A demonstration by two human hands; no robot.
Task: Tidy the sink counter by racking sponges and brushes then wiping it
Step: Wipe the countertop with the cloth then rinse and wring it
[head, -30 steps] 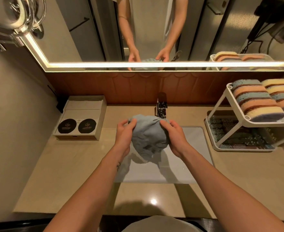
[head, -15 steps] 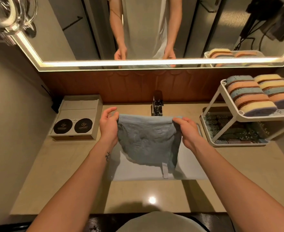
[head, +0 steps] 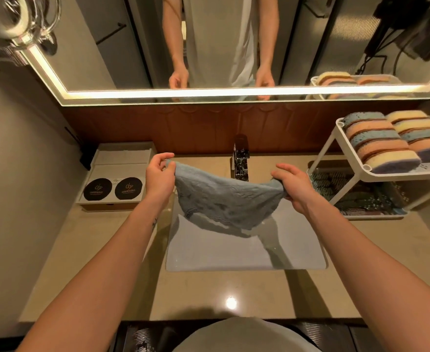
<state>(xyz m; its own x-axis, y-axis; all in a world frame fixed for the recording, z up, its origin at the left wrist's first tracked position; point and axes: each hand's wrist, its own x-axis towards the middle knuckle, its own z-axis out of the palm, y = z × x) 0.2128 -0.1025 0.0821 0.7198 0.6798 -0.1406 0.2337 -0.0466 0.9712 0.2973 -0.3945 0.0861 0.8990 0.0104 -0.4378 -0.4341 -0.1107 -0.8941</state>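
A grey-blue cloth hangs spread out above the sink basin. My left hand pinches its left top corner and my right hand pinches its right top corner. The cloth sags between them in front of the tap. Several sponges in blue, orange and yellow lie in rows on the top shelf of a white rack at the right. The rack's lower shelf holds dark scrubbing items that I cannot make out.
A white box with two black round labels stands at the back left of the beige counter. A lit mirror runs along the wall behind. The rack fills the counter's right back corner.
The cloth was bunched between both hands a second ago. My hands have moved apart and pulled it open, wider than half a second ago, and it now sags in the middle.
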